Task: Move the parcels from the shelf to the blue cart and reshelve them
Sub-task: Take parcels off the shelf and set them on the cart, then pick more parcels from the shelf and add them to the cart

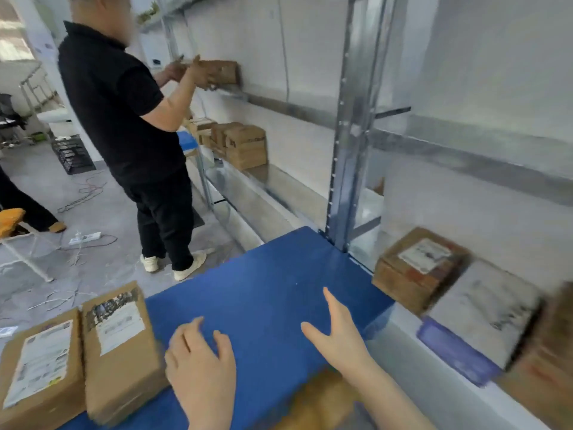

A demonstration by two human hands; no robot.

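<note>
Hands hover empty over the blue cart (273, 274): left hand (201, 367) loosely curled, right hand (338, 333) spread open. Two cart parcels (121, 361) lie just left of the left hand; shelf parcels (415, 271) sit right of the right hand

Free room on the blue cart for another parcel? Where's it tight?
Free: blue cart top, from the two labelled parcels at left to the shelf edge, far end included. Tight: shelf, brown parcel beside pale parcel.
</note>
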